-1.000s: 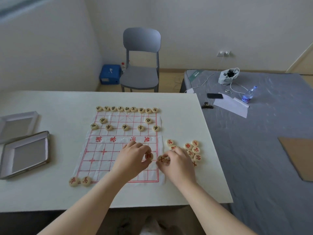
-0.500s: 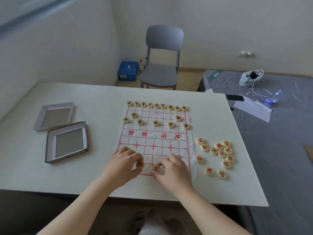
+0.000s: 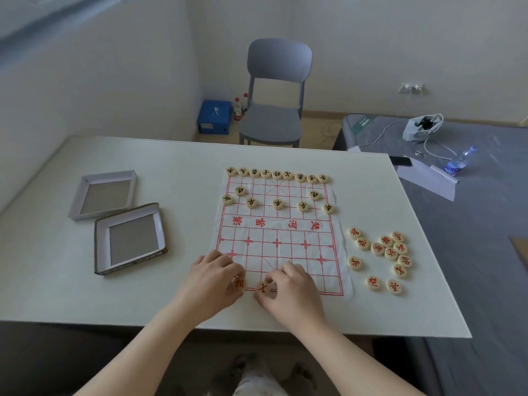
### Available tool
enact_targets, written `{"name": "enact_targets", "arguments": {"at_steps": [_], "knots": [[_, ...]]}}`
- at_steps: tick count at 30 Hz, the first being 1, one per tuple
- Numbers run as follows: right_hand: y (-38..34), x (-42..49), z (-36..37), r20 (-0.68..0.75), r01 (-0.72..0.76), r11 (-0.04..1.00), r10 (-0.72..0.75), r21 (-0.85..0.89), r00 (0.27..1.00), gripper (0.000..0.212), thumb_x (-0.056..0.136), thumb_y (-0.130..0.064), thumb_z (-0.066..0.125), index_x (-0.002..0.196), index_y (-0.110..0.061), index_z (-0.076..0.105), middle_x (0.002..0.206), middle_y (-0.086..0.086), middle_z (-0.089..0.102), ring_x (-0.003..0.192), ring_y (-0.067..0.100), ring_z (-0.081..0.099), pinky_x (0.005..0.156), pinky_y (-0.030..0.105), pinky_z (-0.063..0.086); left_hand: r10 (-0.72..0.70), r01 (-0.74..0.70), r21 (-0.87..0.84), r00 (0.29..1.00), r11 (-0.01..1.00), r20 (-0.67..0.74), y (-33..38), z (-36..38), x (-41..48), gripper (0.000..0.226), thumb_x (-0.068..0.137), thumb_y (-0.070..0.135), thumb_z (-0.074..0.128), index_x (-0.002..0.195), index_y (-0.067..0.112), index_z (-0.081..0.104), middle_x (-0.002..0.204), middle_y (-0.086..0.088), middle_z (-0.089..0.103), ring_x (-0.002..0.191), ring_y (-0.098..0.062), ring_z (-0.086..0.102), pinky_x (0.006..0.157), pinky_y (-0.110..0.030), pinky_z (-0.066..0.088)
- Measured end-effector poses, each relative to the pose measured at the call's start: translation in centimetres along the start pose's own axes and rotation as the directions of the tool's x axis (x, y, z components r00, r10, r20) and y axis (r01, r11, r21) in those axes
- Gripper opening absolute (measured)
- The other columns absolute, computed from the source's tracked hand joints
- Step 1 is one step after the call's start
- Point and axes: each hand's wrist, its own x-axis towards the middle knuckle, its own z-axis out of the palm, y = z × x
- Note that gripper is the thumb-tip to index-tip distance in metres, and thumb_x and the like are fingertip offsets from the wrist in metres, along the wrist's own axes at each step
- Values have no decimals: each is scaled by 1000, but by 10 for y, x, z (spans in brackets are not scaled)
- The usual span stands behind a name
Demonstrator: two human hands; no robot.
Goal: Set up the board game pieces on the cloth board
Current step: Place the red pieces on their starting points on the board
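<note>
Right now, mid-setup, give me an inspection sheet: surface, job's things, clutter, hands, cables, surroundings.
Surface: white table, wrinkled cloth board on it.
Job's things: black pieces set on the far rows; loose red pieces heaped right of the board.
Clutter: two box halves left of the board.
Hands: left hand grips a red piece, right hand pinches a second red piece, both at the near edge.
Cables: white cable on the grey mattress.
Surroundings: grey chair, blue box beyond.

Open room lay across the middle of the cloth board (image 3: 277, 252), between the black pieces (image 3: 277, 204) on its far rows and the left hand (image 3: 211, 278) and right hand (image 3: 294, 290), each pinching a red piece (image 3: 262, 287) at the near edge. Loose red pieces (image 3: 391, 252) crowded the table (image 3: 171, 167) just right; two box trays (image 3: 131, 238) sat well left.
</note>
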Motion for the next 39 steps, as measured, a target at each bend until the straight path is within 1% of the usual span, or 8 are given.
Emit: {"name": "enact_targets", "arguments": {"at_steps": [4, 8, 11, 14, 21, 29, 35, 39], "knots": [[0, -2, 4, -3, -7, 1000, 7, -20, 1000, 42, 86, -50, 51, 116, -21, 58, 113, -4, 55, 104, 11, 45, 80, 16, 28, -3, 3, 16, 999, 1000, 35, 0, 2, 0, 38, 89, 45, 49, 125, 33, 47, 131, 10, 44, 124, -14, 32, 101, -25, 27], [3, -3, 4, 8, -5, 1000, 5, -13, 1000, 50, 85, -51, 51, 129, -27, 49, 120, -7, 51, 112, 10, 43, 88, 17, 32, -14, 14, 0, 1000, 1000, 27, 0, 3, -1, 41, 87, 47, 50, 126, 35, 46, 132, 11, 42, 125, -14, 31, 101, -25, 27], [3, -2, 3, 12, 10, 1000, -10, 0, 1000, 44, 86, -47, 52, 126, -27, 53, 115, -7, 51, 109, 10, 43, 83, 14, 29, -34, 34, -10, 999, 999, 17, -1, 4, -1, 39, 88, 47, 49, 126, 35, 47, 131, 11, 42, 125, -13, 31, 101, -24, 27], [2, -2, 5, 13, 12, 1000, -12, 0, 1000, 41, 88, -45, 52, 124, -27, 55, 115, -6, 51, 108, 10, 43, 84, 15, 32, -41, 42, -22, 999, 999, 22, 1, 5, -1, 38, 89, 47, 49, 125, 35, 47, 132, 10, 42, 125, -13, 31, 101, -25, 27], [1, 0, 7, 27, 21, 1000, -22, 14, 999, 45, 86, -47, 53, 126, -29, 51, 119, -8, 50, 111, 9, 42, 88, 15, 33, -121, 123, -20, 990, 992, 69, -15, -7, -9, 56, 80, 52, 60, 131, 40, 40, 136, 11, 38, 129, -15, 25, 104, -28, 27], [3, 2, 7, 33, 24, 1000, -25, 13, 999, 38, 87, -44, 52, 122, -27, 55, 117, -8, 51, 109, 9, 42, 88, 14, 34, -165, 166, -78, 986, 983, 18, -24, -6, -13, 30, 83, 45, 59, 113, 37, 58, 125, 12, 49, 122, -13, 33, 96, -26, 32], [3, 3, 6, 42, 16, 1000, -17, 10, 999, 38, 87, -44, 52, 121, -26, 55, 117, -7, 51, 109, 9, 43, 87, 15, 35, -165, 167, -93, 986, 982, 29, -24, -5, -13, 31, 83, 44, 60, 113, 36, 57, 125, 11, 49, 122, -14, 33, 96, -26, 32], [2, 3, 7, 40, 10, 1000, -10, 1, 999, 39, 87, -45, 52, 121, -27, 54, 117, -8, 51, 108, 8, 43, 85, 14, 34, -173, 177, -101, 983, 979, 55, -23, -7, -13, 38, 82, 44, 61, 119, 37, 54, 129, 10, 47, 124, -14, 32, 98, -28, 31]]}}
